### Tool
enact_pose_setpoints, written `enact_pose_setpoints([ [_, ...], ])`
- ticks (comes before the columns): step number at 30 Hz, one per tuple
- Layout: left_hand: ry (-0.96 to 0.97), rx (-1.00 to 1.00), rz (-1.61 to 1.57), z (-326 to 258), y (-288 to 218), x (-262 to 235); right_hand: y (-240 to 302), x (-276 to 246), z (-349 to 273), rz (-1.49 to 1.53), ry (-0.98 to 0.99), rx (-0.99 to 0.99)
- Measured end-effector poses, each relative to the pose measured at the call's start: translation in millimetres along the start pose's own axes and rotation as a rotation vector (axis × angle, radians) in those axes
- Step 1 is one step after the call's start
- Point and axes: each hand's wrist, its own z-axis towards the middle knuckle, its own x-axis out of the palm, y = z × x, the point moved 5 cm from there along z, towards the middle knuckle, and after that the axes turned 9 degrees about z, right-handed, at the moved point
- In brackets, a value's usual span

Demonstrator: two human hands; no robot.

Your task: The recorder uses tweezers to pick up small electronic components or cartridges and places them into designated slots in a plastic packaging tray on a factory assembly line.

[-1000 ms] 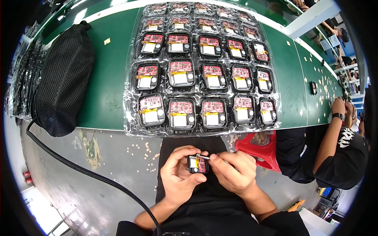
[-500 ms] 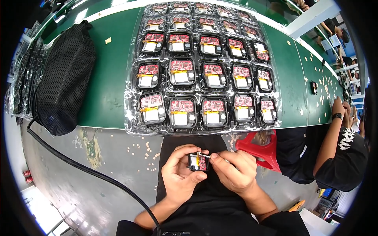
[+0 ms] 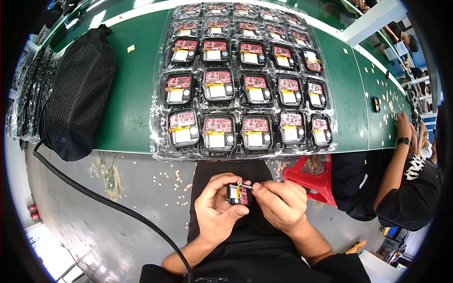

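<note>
A clear plastic tray on the green counter shows five rows of five square black cases, each with a red circuit board and a white block; the two far rows look hazier through the plastic. In the third row from the front, the rightmost case is turned the other way round.

Another such case, the held case, is in front of the counter, over the person's lap. The left hand pinches it between thumb and curled fingers. The right hand has its fingers pressed together on a slim metal tool, its tip at the case's upper edge.

Since half a second ago both grips are unchanged; case and tool tip sit marginally higher in view, though the tray has shifted slightly too.

The tool covers part of the held board, and the left fingers hide some rim. A black mesh bag lies to the left, a black hose running from it. Right are a red stool and a co-worker.
</note>
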Motion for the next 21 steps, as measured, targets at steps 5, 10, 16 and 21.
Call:
enact_pose_setpoints([
  [5,0.015,0.007,0.038,0.9,-1.3,-0.5,-0.2,0.5,-1.1,-0.003,-0.007,-0.006],
  [10,0.013,0.02,0.051,1.2,-1.4,-1.5,-0.4,1.2,1.5,0.064,-0.005,0.058],
  [16,0.025,0.01,0.025,3.5,-1.5,-3.9,-7.0,0.0,3.9,0.32,0.014,0.293],
  [21,0.067,0.037,0.107,6.8,-7.8,-3.7,-10.7,0.5,4.4,0.357,0.046,0.336],
])
